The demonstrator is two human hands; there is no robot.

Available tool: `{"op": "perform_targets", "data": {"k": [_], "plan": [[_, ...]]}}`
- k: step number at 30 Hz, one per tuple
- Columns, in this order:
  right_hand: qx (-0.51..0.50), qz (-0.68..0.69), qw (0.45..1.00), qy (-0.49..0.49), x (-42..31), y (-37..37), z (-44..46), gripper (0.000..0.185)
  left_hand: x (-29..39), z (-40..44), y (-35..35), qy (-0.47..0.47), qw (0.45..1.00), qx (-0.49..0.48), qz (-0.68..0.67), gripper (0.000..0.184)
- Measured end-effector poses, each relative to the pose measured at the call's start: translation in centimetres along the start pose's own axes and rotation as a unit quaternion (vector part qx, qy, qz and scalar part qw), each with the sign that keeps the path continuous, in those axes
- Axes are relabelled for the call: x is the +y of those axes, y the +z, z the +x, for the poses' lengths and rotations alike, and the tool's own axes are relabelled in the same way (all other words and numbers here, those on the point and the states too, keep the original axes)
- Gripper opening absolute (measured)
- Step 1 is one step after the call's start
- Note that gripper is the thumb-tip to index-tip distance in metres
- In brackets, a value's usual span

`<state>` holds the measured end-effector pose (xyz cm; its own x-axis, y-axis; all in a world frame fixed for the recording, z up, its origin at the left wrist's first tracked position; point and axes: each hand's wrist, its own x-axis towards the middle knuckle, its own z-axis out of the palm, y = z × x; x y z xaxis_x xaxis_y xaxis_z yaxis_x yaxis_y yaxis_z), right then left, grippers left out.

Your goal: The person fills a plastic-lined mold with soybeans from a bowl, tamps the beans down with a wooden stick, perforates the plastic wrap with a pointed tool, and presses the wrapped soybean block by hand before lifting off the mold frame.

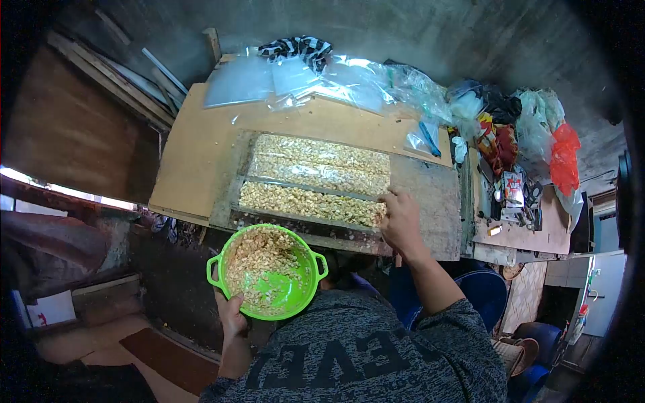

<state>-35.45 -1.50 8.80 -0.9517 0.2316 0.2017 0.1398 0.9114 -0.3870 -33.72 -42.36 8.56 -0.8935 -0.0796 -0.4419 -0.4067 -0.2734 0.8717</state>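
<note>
My left hand [230, 312] grips the lower left side of a green two-handled basin [295, 305], which is partly filled with pale chopped pieces [259, 258]. My right hand [401, 216] is at the right end of the front strip of pieces [309, 203], fingers bent down over it; what its fingertips hold, if anything, is hidden. Behind that strip lies a wider layer of pieces [319, 163] under a shiny clear cover. A thin dark divider [312, 190] runs between the two. Both lie on a worn board [430, 181].
Clear plastic sheets [238, 84] and bags [416, 91] line the table's back edge. A blue tool [430, 139] rests at the back right. On a side table [484, 232] are packets, a yellow lighter [495, 230] and a red bag [565, 158]. Wooden planks [111, 77] lean at left.
</note>
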Motion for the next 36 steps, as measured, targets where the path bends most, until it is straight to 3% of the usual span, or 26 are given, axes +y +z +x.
{"op": "perform_targets", "data": {"k": [6,8,12,14,17,20,26,32,36], "plan": [[0.133,0.082,0.987,0.029,-2.5,-3.0,0.4,0.029,0.8,-0.3,0.8,0.073,0.996,-0.057,-0.013,0.088],[0.085,0.087,0.993,-0.011,-2.1,-2.4,0.0,0.029,0.3,-0.1,0.1,0.099,0.991,-0.089,0.007,0.075],[0.028,0.005,0.997,-0.078,0.6,-0.7,-0.6,0.024,-0.7,0.4,-0.1,0.085,0.995,-0.054,-0.003,0.075],[0.071,0.059,0.996,0.017,0.8,-1.0,-1.3,0.022,-0.4,-0.2,-0.2,0.084,0.995,-0.050,-0.008,0.076],[0.116,0.091,0.988,0.051,0.1,-2.9,-2.3,0.024,0.8,-0.9,0.7,0.076,0.996,-0.044,-0.023,0.085],[0.076,0.089,0.990,0.076,1.8,-2.3,-5.3,0.021,1.0,-0.9,0.7,0.069,0.997,-0.038,-0.013,0.084],[0.003,0.036,0.999,0.023,2.3,-0.2,-9.5,0.016,1.1,-0.6,0.2,0.115,0.991,-0.063,0.036,0.071],[0.012,0.001,1.000,0.004,2.0,2.0,-9.5,0.013,0.3,0.6,-1.8,0.054,0.998,-0.037,0.020,0.081],[-0.019,-0.032,0.999,0.005,2.2,3.2,-9.7,0.016,1.6,-0.8,0.8,0.092,0.995,-0.043,0.004,0.080]]}}
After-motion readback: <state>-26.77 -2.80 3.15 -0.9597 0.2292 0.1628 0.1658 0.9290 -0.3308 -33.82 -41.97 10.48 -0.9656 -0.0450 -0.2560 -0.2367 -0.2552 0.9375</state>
